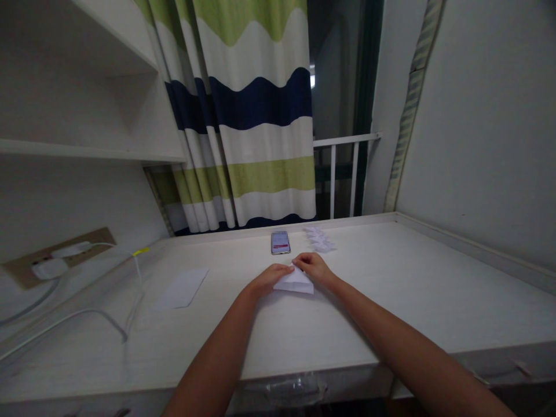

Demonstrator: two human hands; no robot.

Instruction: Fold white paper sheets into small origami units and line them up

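A folded white paper (296, 282) lies on the pale desk (391, 301) in front of me. My left hand (270, 278) rests on its left side, fingers curled and pressing the paper near its top corner. My right hand (313, 267) pinches the same top corner from the right, fingers closed on the fold. Both hands meet at the paper's upper tip. Just beyond them lies a phone (280, 242) with its screen lit.
A flat white sheet (183, 288) lies to the left. A small pile of folded paper pieces (319, 238) sits right of the phone. White cables (87, 315) run from a wall socket (56, 260) at left. A striped curtain (256, 116) hangs behind; a wall borders the right.
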